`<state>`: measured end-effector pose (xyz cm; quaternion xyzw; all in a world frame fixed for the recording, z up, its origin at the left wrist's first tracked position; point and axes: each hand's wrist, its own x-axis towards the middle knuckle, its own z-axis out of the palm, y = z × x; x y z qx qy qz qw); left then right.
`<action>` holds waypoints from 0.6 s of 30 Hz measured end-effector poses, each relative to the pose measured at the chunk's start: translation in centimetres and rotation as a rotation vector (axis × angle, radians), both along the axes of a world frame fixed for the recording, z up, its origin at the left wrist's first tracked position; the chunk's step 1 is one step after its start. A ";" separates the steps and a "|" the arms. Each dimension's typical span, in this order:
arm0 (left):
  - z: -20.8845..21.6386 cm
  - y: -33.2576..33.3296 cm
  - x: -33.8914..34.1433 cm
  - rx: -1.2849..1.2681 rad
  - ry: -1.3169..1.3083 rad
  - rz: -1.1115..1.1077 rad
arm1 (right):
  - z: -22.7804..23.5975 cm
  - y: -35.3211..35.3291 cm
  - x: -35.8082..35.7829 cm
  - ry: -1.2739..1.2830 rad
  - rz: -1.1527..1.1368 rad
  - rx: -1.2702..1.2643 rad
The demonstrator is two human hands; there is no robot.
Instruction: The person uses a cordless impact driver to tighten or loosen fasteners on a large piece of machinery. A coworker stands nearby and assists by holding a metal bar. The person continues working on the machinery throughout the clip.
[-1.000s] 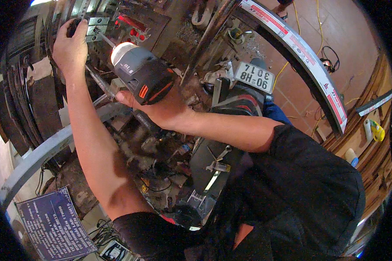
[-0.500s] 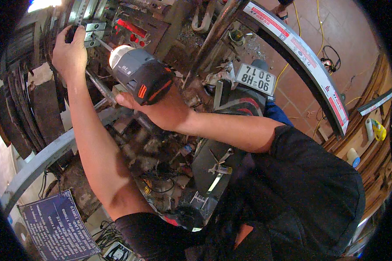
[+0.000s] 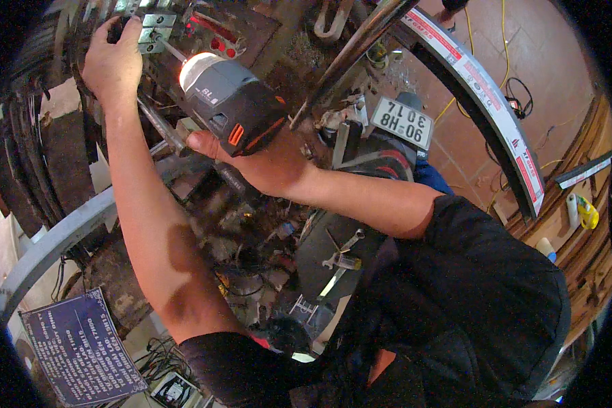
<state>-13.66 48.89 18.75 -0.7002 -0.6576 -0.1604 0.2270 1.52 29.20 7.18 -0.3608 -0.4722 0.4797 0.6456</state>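
At the upper left, my left hand curls its thumb and finger against the left edge of a small silvery metal bracket with holes in it. My right hand grips a dark grey cordless power driver with orange vents. Its lamp glows at the nose, and its thin long bit points at the bracket, the tip at or very close to a hole. The driver's body hides most of my right fingers. Beneath it, a metal rod runs slantwise between my forearms.
A dark scooter with a number plate stands below centre, wrenches lying on it. A rusty pole slants beside my right hand. A long curved strip spans the right. A blue printed sign lies lower left, near cables.
The view has shifted slightly, so the bracket and driver appear higher and a little to the right. Both hands keep their holds, and the bit still points at the bracket.
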 end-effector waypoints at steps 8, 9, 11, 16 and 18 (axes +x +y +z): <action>-0.6 0.1 0.7 0.019 -0.137 -0.014 | 0.1 0.9 0.6 0.123 -0.016 -0.006; -0.6 0.1 0.7 0.032 -0.115 -0.013 | 0.0 0.9 0.6 0.121 -0.032 0.001; -0.5 0.0 0.8 0.023 -0.139 -0.019 | 0.0 0.8 0.7 0.101 -0.016 0.003; -0.5 -0.5 1.4 0.029 -0.174 -0.029 | -0.3 0.5 1.3 -0.009 0.072 -0.002; -0.5 -0.8 1.6 0.030 -0.175 -0.017 | -0.3 0.4 0.8 0.052 0.004 0.007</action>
